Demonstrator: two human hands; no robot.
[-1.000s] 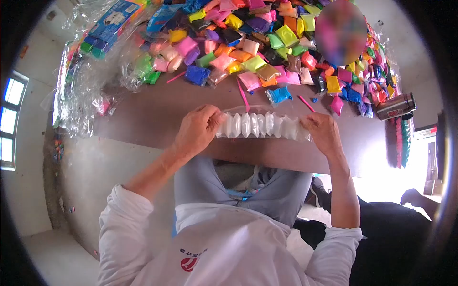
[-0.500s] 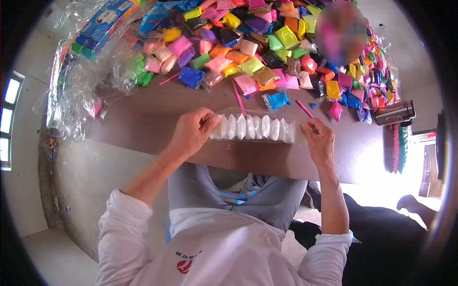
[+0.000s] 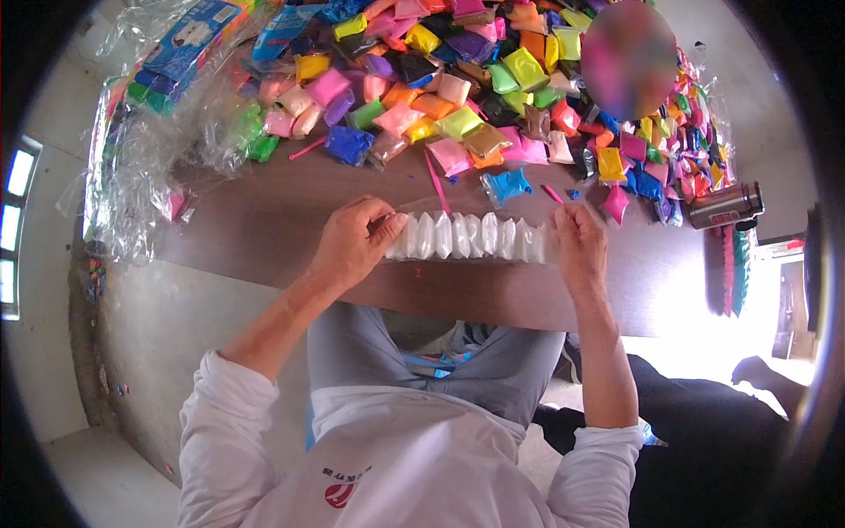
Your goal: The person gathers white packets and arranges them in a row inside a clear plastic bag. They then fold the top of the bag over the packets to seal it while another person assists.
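A clear plastic bag holding a row of several white packets (image 3: 466, 236) stretches between my hands, just above the near part of the table. My left hand (image 3: 359, 236) pinches its left end between thumb and fingers. At the other end, my right hand (image 3: 581, 245) has its fingers closed on the bag's right edge. A pink stick (image 3: 437, 180) lies behind the row, and a second, shorter pink stick (image 3: 552, 194) lies beside my right fingertips. Beyond the bag rests a blue packet (image 3: 508, 186).
A large heap of colourful soft packets (image 3: 458, 119) covers the far side of the brown table (image 3: 229, 220). Crumpled clear wrapping (image 3: 141, 185) lies at the left, near a blue printed pack (image 3: 195, 35). A metal flask (image 3: 726, 207) lies at the right edge.
My right hand has shifted slightly up and left along the bag's right end, now nearer the short pink stick. The left hand keeps its grip in about the same place.
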